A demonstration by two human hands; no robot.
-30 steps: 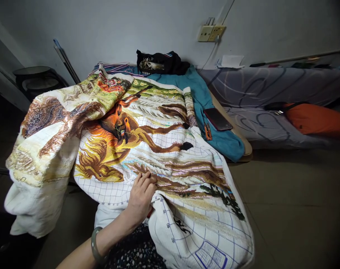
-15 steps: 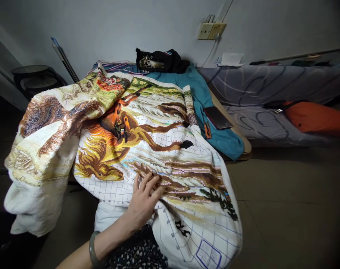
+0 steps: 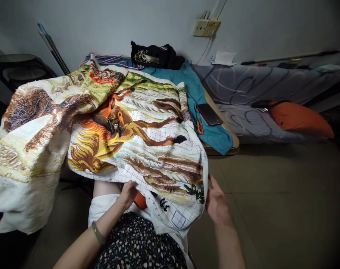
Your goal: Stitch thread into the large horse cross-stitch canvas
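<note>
— How were the hands set, nearest first?

— The left hand (image 3: 127,194) was curled under the near hem of the cross-stitch canvas (image 3: 136,142), fingers tucked beneath the cloth and gripping its edge, a green bangle (image 3: 97,233) on that wrist. The right hand (image 3: 216,203) stood at the canvas's right-hand edge, palm turned inward, fingers half spread and touching the hem; whether it actually pinched the cloth I could not tell.

— And the canvas itself?

— It lay draped over the person's lap and rose away toward the low table (image 3: 233,141) beyond it, horses stitched in orange and brown across a blue grid.

— What had changed from a second before?

— Earlier the left hand lay flat on top of the stitching and the right hand was out of sight. The near end of the canvas had since been drawn up and folded, so the printed corner sat higher.

— Any writing?

— A blue stamped box (image 3: 178,219) and dark characters beside it, too small to read.

— Farther off than the canvas?

— A phone (image 3: 209,114) on a teal towel (image 3: 199,93), past that a black bag (image 3: 155,56), and wall sockets (image 3: 206,27) above.
</note>
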